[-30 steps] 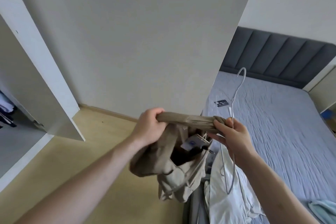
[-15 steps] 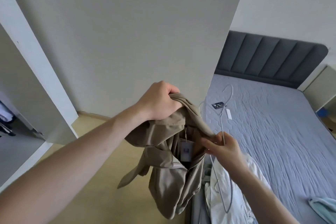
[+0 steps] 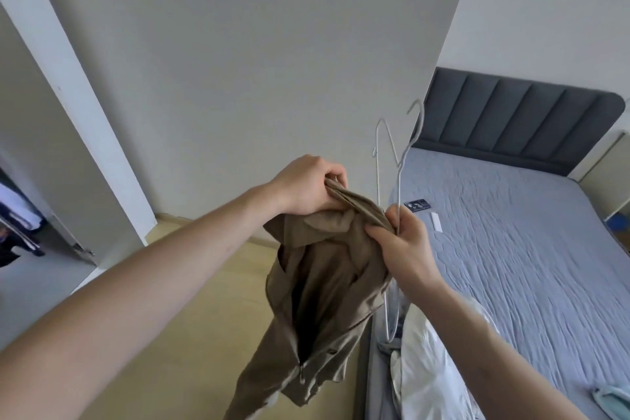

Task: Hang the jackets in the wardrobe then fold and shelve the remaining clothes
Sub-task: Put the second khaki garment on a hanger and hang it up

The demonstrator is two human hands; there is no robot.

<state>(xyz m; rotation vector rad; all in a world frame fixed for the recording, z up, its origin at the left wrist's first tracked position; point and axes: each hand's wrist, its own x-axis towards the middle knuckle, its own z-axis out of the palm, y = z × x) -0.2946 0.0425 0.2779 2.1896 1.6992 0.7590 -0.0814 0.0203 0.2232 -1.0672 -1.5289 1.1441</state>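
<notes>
At the bed's near edge: tan jacket [image 3: 317, 286] not yet on the hanger [image 3: 399, 174].
Left hand [image 3: 306, 184]: fingers grip the collar.
Right hand [image 3: 402, 245]: fingers pinch collar and hanger.
Left to do: hanging, then folding the white garment [image 3: 429, 368].

Tan jacket [image 3: 317, 286]: I grip its bunched collar edge in my left hand [image 3: 306, 186] and pinch it with my right hand [image 3: 400, 242]; the body hangs open toward 6 o'clock over the floor. White wire hanger [image 3: 397, 181] in my right hand too, hook at 12 o'clock, frame dangling beside the jacket.
</notes>
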